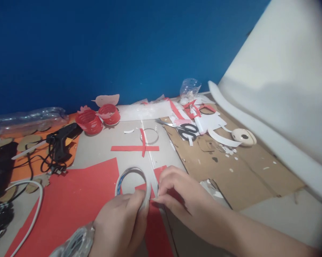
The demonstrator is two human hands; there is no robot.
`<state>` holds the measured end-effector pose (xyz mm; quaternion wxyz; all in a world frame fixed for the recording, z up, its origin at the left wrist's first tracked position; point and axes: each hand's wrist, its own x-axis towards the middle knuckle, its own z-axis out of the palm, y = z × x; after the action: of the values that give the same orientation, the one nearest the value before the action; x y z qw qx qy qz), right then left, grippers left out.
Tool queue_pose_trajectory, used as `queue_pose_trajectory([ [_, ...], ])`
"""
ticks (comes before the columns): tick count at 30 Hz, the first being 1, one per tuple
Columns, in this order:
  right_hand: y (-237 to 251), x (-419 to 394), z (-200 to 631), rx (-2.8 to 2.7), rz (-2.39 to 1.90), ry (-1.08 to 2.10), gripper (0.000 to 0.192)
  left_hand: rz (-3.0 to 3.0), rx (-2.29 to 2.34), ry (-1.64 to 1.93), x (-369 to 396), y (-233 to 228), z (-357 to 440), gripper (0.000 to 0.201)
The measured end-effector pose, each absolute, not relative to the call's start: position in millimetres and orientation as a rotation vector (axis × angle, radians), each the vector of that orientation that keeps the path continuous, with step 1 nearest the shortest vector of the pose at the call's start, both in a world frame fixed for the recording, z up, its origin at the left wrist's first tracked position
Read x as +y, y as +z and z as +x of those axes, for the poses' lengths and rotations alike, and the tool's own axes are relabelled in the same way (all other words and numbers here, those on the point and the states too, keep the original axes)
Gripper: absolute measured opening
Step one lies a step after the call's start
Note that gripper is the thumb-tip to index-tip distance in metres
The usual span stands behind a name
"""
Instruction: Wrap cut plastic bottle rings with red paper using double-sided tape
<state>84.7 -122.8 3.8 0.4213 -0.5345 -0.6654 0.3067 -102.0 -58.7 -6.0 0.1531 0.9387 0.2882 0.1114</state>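
Leaning in over a red sheet and a red piece, gripping a tape roll on edge in the left hand, just above the table. Holding the thumb and fingertips of the right hand nearly together at the roll's right side, too blurred to tell whether pinching tape. Facing, past the roll, two red strips lying crossed, then a glue gun lying at left, scissors at right, and two red cups standing before a blue wall.

Ring, likely tape, partly behind left hand, red sheet cropped below
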Motion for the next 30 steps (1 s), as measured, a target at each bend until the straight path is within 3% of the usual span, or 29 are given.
queue_pose_trajectory([
  [9, 2.3, -124.5, 89.7, -1.584, -1.382, 0.642, 0.012, 2.537, 0.945, 0.367, -60.2, 1.6, -100.7, 0.025],
  [13, 1.7, -123.5, 90.1, -1.595, -1.513, 0.786, 0.041, 2.567, 0.924, 0.366, -61.1, 0.7, -100.8, 0.025],
  [20, 6.2, -120.9, 85.7, -1.643, -1.428, 0.85, 0.012, 2.682, 0.857, 0.381, -61.4, -0.4, -100.0, 0.022],
  [27, 1.6, -123.4, 89.1, -1.62, -1.454, 0.727, 0.014, 2.607, 0.85, 0.321, -59.8, -2.4, -99.9, 0.023],
  [30, 2.4, -123.6, 89.3, -1.622, -1.501, 0.798, 0.035, 2.666, 0.805, 0.393, -59.8, -4.7, -100.5, 0.018],
])
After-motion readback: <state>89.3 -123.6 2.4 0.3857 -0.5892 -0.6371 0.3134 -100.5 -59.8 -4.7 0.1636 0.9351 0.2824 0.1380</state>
